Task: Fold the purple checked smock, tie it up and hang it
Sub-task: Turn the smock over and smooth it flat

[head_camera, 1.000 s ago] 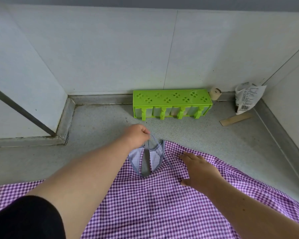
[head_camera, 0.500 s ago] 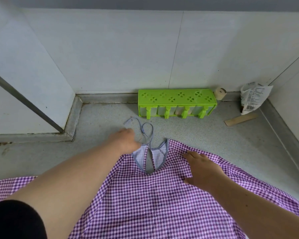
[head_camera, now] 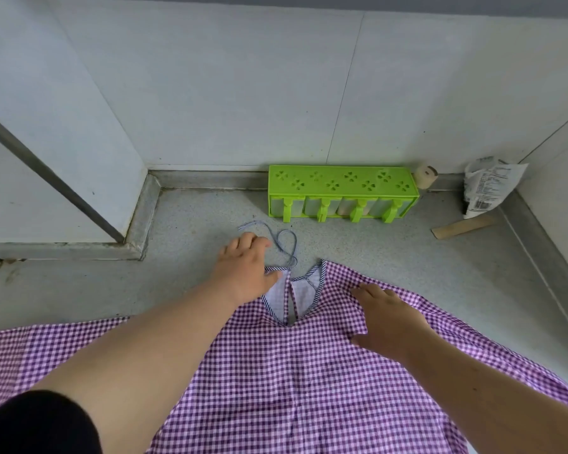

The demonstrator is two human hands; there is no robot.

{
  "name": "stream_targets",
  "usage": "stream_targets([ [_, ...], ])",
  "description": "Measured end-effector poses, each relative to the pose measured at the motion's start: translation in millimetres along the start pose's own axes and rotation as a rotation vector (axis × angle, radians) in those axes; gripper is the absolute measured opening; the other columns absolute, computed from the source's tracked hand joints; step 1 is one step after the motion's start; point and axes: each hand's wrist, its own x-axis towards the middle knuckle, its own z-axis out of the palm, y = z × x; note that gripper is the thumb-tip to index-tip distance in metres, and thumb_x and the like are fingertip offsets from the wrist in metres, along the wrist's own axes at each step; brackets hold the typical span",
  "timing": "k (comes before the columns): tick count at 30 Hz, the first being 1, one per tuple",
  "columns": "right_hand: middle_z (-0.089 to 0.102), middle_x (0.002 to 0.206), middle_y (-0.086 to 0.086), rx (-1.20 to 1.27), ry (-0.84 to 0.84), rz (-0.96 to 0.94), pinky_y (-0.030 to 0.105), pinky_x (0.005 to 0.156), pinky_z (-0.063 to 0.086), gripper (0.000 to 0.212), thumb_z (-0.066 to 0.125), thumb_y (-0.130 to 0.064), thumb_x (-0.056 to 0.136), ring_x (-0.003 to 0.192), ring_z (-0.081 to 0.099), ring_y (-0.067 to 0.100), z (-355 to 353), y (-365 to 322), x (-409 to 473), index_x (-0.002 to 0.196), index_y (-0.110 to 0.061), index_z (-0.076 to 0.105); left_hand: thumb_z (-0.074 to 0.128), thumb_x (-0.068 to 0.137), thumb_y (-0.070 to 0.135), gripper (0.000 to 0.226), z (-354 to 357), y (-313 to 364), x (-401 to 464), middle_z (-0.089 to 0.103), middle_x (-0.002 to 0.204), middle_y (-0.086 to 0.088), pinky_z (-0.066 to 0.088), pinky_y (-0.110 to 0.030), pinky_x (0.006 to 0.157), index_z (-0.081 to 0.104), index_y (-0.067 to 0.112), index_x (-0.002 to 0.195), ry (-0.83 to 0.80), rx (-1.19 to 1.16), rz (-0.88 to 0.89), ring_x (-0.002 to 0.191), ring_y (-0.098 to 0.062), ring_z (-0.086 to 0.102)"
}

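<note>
The purple checked smock [head_camera: 295,381] lies spread flat on the grey floor, its neck opening [head_camera: 295,290] with pale lining pointing toward the wall. A thin blue tie string [head_camera: 284,244] runs from the left neck corner and curls loose on the floor beyond it. My left hand [head_camera: 245,273] hovers over the left neck corner with fingers relaxed, just beside the string and holding nothing. My right hand [head_camera: 387,322] presses flat on the smock's right shoulder.
A bright green plastic rack [head_camera: 341,193] stands against the white wall. To its right are a small cardboard roll [head_camera: 425,175], a crumpled printed bag [head_camera: 489,186] and a flat wooden strip [head_camera: 463,227]. A raised grey kerb [head_camera: 145,217] borders the floor on the left.
My left hand let go of the tie string, which now lies curled on the floor past the neck. The hand opened. My right hand stayed on the smock.
</note>
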Motion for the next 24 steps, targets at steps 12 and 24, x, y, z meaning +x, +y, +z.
stream_targets([
  [12,0.018,0.167,0.026,-0.148,-0.041,0.168,0.050,0.101,0.051,0.106,0.043,-0.081,0.090,0.145,0.040,0.041,2.7,-29.5,14.7,0.165,-0.022,-0.005,0.034,0.099,0.071,0.078,48.0,-40.0,-79.1,0.027,0.169,-0.004,0.035,-0.041,0.124,0.028,0.025,0.162,-0.019,0.153,-0.003,0.151,-0.024,0.036],
  [24,-0.001,0.172,0.019,-0.087,0.035,0.169,0.055,0.110,0.046,0.109,0.046,-0.080,0.090,0.159,0.010,0.039,7.8,-30.1,19.9,0.164,-0.024,-0.012,0.018,0.097,0.081,0.100,50.2,-39.8,-43.1,-0.026,0.172,-0.013,-0.007,-0.045,0.131,-0.017,0.018,0.166,-0.150,0.176,-0.097,0.161,-0.030,-0.020],
])
